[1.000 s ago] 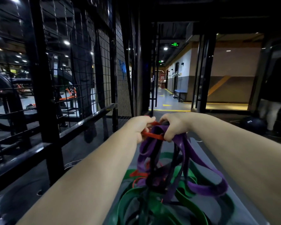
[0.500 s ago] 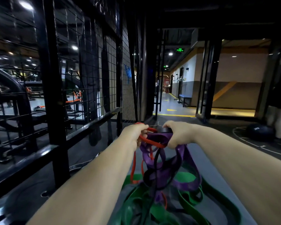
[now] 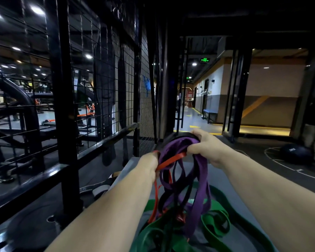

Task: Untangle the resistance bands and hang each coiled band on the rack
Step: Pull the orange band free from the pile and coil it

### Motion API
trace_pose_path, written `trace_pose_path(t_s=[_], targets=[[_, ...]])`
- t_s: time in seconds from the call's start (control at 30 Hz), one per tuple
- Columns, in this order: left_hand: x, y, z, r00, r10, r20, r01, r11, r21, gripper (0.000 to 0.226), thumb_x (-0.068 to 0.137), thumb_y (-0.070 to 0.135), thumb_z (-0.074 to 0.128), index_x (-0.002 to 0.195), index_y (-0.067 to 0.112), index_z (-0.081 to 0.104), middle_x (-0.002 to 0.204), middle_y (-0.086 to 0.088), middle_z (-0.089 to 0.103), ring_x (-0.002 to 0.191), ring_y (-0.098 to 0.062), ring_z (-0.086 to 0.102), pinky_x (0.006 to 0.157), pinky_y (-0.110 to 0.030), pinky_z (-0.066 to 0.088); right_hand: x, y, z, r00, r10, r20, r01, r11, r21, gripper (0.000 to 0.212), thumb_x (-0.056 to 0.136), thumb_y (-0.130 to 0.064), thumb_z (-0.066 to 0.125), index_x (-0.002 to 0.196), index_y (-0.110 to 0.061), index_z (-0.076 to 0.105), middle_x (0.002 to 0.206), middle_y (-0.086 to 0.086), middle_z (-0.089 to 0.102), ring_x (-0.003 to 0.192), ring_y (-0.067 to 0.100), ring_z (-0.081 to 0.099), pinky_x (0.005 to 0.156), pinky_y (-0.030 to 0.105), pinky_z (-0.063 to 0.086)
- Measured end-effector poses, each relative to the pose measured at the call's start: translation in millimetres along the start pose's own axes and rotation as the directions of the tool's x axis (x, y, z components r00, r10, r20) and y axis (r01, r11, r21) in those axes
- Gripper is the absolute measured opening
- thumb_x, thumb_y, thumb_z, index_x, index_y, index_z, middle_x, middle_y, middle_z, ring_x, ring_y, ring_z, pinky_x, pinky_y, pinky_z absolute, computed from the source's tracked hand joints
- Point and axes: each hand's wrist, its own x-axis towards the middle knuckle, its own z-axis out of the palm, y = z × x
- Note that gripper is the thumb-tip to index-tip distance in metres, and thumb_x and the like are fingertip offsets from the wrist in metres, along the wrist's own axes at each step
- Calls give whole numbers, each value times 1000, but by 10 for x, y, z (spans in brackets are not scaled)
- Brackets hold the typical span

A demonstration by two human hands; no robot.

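Bands hang as one knotted bunch to the right of the mesh rack, lifted over a grey pad where the green band lies slack. The right hand, farther from the rack, curls over the tops of the purple band and a black band and carries the bunch. The left hand, nearer the rack, pinches the red band, which runs taut toward the right hand and also trails down into the knot.

They look like flat rubber loops: soft, stretchy, and light one by one. They probably grip each other, so they would drag rather than slide. A hard pull would likely tighten the crossings or make a band snap back. The thin red one seems best held close to a crossing and fed through loop by loop.
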Motion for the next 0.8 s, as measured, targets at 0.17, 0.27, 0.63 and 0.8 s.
trace_pose_path(t_s=[0.17,0.27,0.63,0.8], targets=[[-45,134,139,999,36,1,-36,987,-154,16,90,13,57,76,12,65,74,-10,67,57,-24,60,71,-37,56,-16,68,-28,992,128,-22,-130,986,-107,49,55,-22,70,102,-13,61,90,11,71,81,26,69,79,43,56],[5,170,159,998,58,-17,-60,972,-229,26,91,10,53,66,15,58,62,-6,58,56,-23,54,69,-39,53,-54,48,-15,975,212,70,-199,968,-150,51,57,-16,74,105,-13,59,92,13,71,83,29,70,75,42,56],[97,223,207,997,79,0,-77,966,-247,13,92,20,57,80,16,58,57,0,55,54,-14,46,62,-28,48,-218,113,38,970,164,179,-191,971,145,27,62,-2,79,85,-11,69,71,3,71,61,15,64,61,25,50],[135,204,82,1000,12,-19,-13,997,-76,38,98,18,47,63,16,61,38,9,43,34,-4,24,40,-17,19,-225,-29,-22,998,-4,-57,29,896,442,17,85,6,61,89,-10,63,71,2,64,58,11,58,57,20,48]])
